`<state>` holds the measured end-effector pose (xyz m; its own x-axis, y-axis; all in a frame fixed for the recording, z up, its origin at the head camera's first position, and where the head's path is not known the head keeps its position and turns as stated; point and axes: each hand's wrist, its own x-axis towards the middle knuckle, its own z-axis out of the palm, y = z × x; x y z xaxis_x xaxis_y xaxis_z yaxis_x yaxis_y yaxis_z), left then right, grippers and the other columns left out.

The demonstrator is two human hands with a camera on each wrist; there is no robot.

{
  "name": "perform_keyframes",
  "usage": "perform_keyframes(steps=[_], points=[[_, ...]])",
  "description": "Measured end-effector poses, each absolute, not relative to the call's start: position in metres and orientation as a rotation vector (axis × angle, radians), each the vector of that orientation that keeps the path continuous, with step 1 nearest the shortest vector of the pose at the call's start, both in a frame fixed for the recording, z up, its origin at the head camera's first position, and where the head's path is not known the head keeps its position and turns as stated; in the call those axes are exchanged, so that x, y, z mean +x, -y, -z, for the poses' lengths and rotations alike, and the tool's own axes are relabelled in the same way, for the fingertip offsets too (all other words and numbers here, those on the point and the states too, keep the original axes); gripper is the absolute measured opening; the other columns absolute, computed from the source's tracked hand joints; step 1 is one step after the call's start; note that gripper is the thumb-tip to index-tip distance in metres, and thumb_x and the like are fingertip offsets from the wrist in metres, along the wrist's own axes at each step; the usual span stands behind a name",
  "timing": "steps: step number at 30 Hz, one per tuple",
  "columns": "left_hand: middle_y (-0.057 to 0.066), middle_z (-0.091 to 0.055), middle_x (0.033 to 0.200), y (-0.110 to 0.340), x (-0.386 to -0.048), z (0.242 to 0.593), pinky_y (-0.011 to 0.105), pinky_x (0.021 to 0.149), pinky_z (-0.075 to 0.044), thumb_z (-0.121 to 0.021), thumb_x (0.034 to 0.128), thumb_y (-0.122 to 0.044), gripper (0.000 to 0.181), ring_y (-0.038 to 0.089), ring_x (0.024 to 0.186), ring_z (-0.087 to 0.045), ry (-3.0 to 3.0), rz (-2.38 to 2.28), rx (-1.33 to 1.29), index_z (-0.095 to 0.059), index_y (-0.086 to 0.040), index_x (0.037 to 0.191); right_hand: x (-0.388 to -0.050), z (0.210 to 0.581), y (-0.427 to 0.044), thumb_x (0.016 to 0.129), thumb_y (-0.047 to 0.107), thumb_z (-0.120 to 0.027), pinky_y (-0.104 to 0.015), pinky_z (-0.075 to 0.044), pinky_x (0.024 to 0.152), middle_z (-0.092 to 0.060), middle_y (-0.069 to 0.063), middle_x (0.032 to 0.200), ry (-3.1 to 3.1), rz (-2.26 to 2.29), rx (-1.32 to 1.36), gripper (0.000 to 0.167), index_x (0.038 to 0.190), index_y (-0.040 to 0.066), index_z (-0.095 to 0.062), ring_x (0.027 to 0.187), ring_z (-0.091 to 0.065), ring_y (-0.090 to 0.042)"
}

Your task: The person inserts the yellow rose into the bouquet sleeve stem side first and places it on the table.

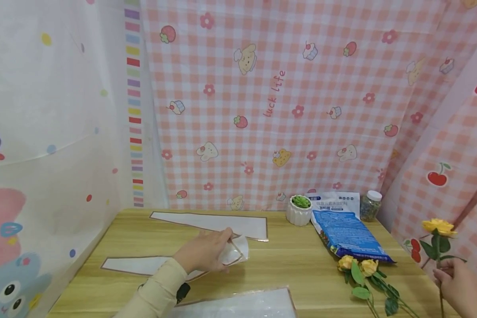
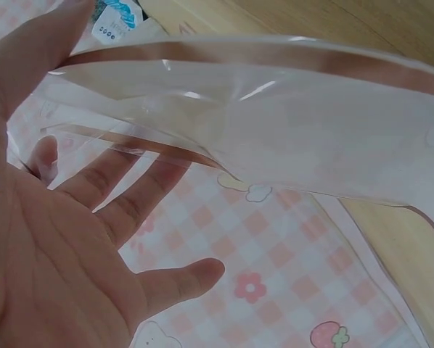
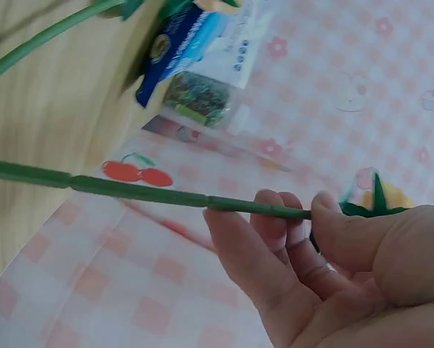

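Observation:
My left hand [image 1: 206, 251] holds the wide end of a clear flower sleeve with a brown border [image 1: 234, 252], lifted off the table and bulging. In the left wrist view the thumb is at the sleeve's rim [image 2: 275, 54] and some fingertips lie behind the film; the sleeve's narrow end still lies on the table. Over at the right edge, my right hand [image 1: 461, 282] pinches the green stem [image 3: 137, 192] of an artificial yellow rose [image 1: 439, 227], held upright with its bloom above the fingers.
Another sleeve [image 1: 222, 224] lies at the back, and one more [image 1: 242, 304] at the front. Yellow roses [image 1: 369, 267] lie at the right. Behind them are a blue packet [image 1: 347, 236], a white pouch [image 1: 351, 201], a lidded jar [image 1: 370, 207] and a potted succulent [image 1: 299, 214].

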<state>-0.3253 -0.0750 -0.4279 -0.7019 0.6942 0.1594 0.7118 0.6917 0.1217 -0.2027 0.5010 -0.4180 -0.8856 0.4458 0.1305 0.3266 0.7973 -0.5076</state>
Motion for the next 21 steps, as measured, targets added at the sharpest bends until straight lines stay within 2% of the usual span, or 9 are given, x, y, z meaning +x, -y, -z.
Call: perform_keyframes(steps=[5,10,12,14,15,17,21], points=[[-0.004,-0.064,0.107,0.075,-0.326,0.430,0.042,0.077,-0.048,-0.089,0.0731,-0.047,0.069,0.010,0.095,-0.060,2.799,0.248,-1.154,-0.043,-0.018,0.117,-0.208,0.414,-0.496,0.103,-0.003,-0.048,-0.036,-0.054,0.049,-0.059,-0.039,0.094,2.560,-0.839,-0.574,0.024,0.119,-0.019,-0.038,0.063,-0.064,-0.022],[-0.005,-0.064,0.107,0.074,-0.328,0.432,0.041,0.079,-0.049,-0.088,0.0732,-0.049,0.069,0.010,0.097,-0.061,2.796,0.248,-1.155,-0.043,-0.019,0.116,-0.209,0.421,-0.491,0.104,0.000,-0.050,-0.026,-0.053,0.046,-0.057,-0.042,0.110,2.357,-0.861,-0.615,0.029,0.126,-0.016,-0.040,0.057,-0.050,0.006],[-0.004,-0.064,0.107,0.074,-0.329,0.433,0.040,0.079,-0.050,-0.088,0.0732,-0.049,0.069,0.010,0.096,-0.061,2.798,0.250,-1.153,-0.044,-0.019,0.116,-0.208,0.424,-0.488,0.103,-0.001,-0.052,-0.021,-0.050,0.045,-0.055,-0.041,0.113,2.325,-0.863,-0.631,0.032,0.128,-0.015,-0.040,0.063,-0.057,-0.003],[-0.004,-0.064,0.108,0.075,-0.329,0.435,0.038,0.078,-0.050,-0.088,0.0734,-0.048,0.068,0.009,0.096,-0.060,2.802,0.255,-1.150,-0.044,-0.019,0.117,-0.208,0.428,-0.485,0.101,-0.003,-0.055,-0.016,-0.045,0.046,-0.054,-0.039,0.115,2.305,-0.848,-0.652,0.035,0.130,-0.015,-0.041,0.078,-0.064,-0.022],[-0.004,-0.064,0.108,0.075,-0.329,0.435,0.039,0.078,-0.050,-0.088,0.0736,-0.048,0.068,0.010,0.097,-0.060,2.802,0.260,-1.150,-0.044,-0.019,0.117,-0.207,0.430,-0.484,0.100,-0.003,-0.056,-0.020,-0.047,0.050,-0.053,-0.039,0.115,2.299,-0.840,-0.658,0.037,0.131,-0.016,-0.040,0.087,-0.064,-0.033],[-0.003,-0.064,0.109,0.076,-0.328,0.435,0.040,0.078,-0.050,-0.089,0.0739,-0.046,0.068,0.011,0.098,-0.061,2.801,0.275,-1.155,-0.044,-0.019,0.117,-0.205,0.432,-0.481,0.099,-0.003,-0.058,-0.018,-0.042,0.052,-0.053,-0.037,0.114,2.300,-0.808,-0.677,0.038,0.131,-0.016,-0.042,0.103,-0.056,-0.052],[-0.002,-0.063,0.109,0.077,-0.327,0.434,0.045,0.081,-0.051,-0.088,0.0751,-0.044,0.067,0.014,0.103,-0.061,2.807,0.299,-1.167,-0.043,-0.018,0.118,-0.199,0.437,-0.478,0.098,-0.002,-0.060,-0.015,-0.039,0.052,-0.057,-0.037,0.109,2.307,-0.778,-0.696,0.036,0.128,-0.017,-0.047,0.100,-0.058,-0.053]])
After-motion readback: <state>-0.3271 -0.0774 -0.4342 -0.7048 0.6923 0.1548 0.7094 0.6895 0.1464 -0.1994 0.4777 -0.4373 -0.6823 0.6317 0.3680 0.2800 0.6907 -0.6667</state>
